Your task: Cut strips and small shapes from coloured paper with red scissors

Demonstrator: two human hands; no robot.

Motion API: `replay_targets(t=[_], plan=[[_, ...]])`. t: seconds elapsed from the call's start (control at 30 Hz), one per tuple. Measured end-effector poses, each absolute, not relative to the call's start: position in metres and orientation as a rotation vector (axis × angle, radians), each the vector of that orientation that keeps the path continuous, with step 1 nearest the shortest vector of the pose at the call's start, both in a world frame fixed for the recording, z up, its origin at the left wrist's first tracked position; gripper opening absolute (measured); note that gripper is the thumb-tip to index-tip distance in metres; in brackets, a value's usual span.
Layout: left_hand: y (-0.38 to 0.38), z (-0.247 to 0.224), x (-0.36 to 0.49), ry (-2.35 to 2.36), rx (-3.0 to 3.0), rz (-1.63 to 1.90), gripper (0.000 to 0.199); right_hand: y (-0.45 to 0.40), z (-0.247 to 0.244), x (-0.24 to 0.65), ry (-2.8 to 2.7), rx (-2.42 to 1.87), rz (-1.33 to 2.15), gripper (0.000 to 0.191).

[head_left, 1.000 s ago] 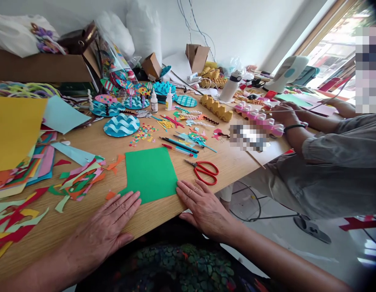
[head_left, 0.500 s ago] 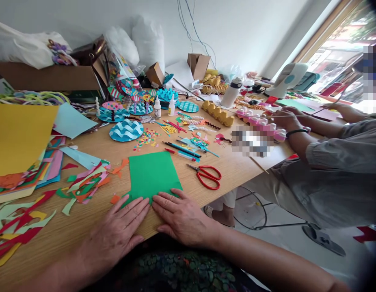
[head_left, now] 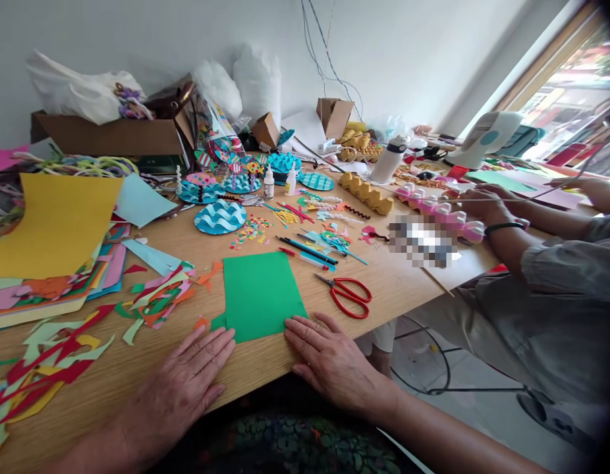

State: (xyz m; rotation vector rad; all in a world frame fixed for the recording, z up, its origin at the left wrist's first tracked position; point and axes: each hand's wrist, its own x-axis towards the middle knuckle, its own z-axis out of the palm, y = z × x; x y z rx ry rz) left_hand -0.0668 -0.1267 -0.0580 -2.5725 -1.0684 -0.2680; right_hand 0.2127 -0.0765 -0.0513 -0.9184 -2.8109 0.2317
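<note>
A green sheet of paper point(head_left: 263, 293) lies flat on the wooden table in front of me, with a small green piece showing at its lower left. My left hand point(head_left: 189, 365) rests flat, its fingertips at the sheet's lower left corner. At the lower right corner, my right hand point(head_left: 329, 359) lies with fingers stretched out over the paper's edge. Neither hand grips anything. Just right of the sheet are red-handled scissors point(head_left: 349, 294), blades a little parted. Pens point(head_left: 307, 250) lie beyond the sheet.
Colored paper scraps point(head_left: 48, 362) and a stack with a yellow sheet point(head_left: 53, 220) cover the left side. Glue bottles point(head_left: 269, 182) and blue wavy discs point(head_left: 220, 216) stand farther back. A co-worker's hands point(head_left: 487, 204) are at a pink egg-carton strip point(head_left: 441, 210) on the right.
My hands have spread apart along the sheet's near edge, the right one sliding toward its right corner. The whole view has shifted slightly, so the scene appears farther right.
</note>
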Motion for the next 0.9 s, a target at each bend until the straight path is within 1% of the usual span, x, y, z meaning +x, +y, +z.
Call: replay_targets(t=[0.37,0.53,0.63,0.73,0.9], plan=[[-0.137,-0.06,-0.07,-1.175,-2.554,-0.303,0.046,-0.08,-0.048,0.228,-2.655,-1.016,0.067,0.034],[-0.131,-0.045,-0.075,-1.139,-2.585,-0.332,0.037,-0.071,-0.046,0.239,-2.557,-1.031,0.057,0.027],[-0.119,-0.025,-0.08,-1.111,-2.58,-0.337,0.031,-0.055,-0.047,0.253,-2.456,-1.165,0.001,0.027],[-0.102,-0.006,-0.078,-1.116,-2.578,-0.377,0.031,-0.038,-0.046,0.266,-2.376,-1.401,0.053,0.028],[-0.066,0.005,-0.062,-1.181,-2.759,-0.47,0.029,-0.021,-0.036,0.272,-2.44,-1.645,0.064,0.027]])
